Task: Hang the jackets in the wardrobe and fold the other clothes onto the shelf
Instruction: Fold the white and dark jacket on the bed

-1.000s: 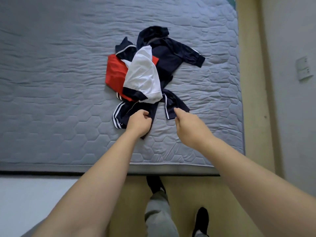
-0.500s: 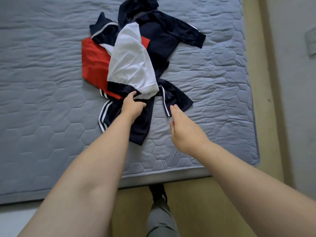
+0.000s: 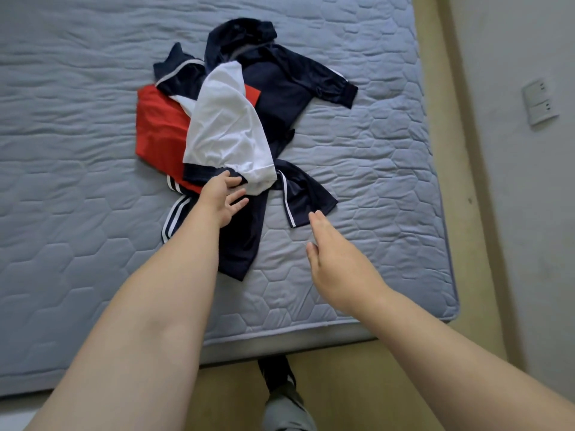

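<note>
A heap of clothes lies on the grey quilted mattress [image 3: 77, 213]. On top is a white shirt [image 3: 227, 129] with a navy hem, over a red garment [image 3: 158, 132]. A navy jacket [image 3: 280, 85] with white stripes spreads to the back right. Navy shorts with white stripes [image 3: 245, 244] lie nearest me. My left hand [image 3: 222, 197] touches the white shirt's navy hem with loosely spread fingers. Just short of the shorts' right edge, my right hand [image 3: 333, 259] hovers over the mattress, fingers straight and holding nothing.
The mattress's front edge [image 3: 280, 343] runs across just before my feet. A yellowish floor strip [image 3: 445, 150] and a grey wall with a switch plate [image 3: 539, 101] lie to the right. My leg and dark shoe [image 3: 277, 377] stand on the floor below.
My left hand let go of the shorts, moved forward to the white shirt's hem and opened its fingers. My right hand stayed open near the shorts' right edge.
</note>
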Motion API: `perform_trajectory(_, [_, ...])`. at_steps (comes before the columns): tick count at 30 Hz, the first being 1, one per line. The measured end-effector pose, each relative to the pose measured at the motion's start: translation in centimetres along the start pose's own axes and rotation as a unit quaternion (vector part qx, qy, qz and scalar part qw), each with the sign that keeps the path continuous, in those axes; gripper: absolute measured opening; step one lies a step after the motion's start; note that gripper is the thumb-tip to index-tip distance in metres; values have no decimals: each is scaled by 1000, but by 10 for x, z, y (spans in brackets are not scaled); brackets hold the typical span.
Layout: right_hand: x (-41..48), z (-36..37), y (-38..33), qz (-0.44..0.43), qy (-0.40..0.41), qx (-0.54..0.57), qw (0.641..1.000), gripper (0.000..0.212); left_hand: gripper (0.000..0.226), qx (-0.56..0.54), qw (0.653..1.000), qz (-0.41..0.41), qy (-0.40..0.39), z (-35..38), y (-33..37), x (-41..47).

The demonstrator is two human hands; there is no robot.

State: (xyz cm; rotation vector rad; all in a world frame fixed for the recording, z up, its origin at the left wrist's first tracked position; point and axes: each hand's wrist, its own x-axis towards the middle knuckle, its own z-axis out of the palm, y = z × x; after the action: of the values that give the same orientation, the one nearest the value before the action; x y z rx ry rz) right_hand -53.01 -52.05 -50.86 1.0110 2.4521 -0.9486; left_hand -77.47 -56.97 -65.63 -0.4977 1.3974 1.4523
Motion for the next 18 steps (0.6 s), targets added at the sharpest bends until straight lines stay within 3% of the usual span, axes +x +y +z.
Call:
perform_trajectory(8, [-4, -3, 23, 2, 17, 31, 999, 56, 28, -125, 991, 45, 20, 25, -18, -25])
perform_trajectory(11, [-35, -20, 24, 8, -2, 46, 999, 57, 17, -88, 992, 90, 23, 53, -17, -91])
perform_trajectory(15, [-77, -60, 19, 11, -16, 50, 999, 59, 26, -60, 982, 179, 19, 79, -9, -198])
perform_trajectory(18, [-108, -93, 13, 4, -18, 46, 999, 49, 28, -50, 974, 221, 6, 93, 8, -280])
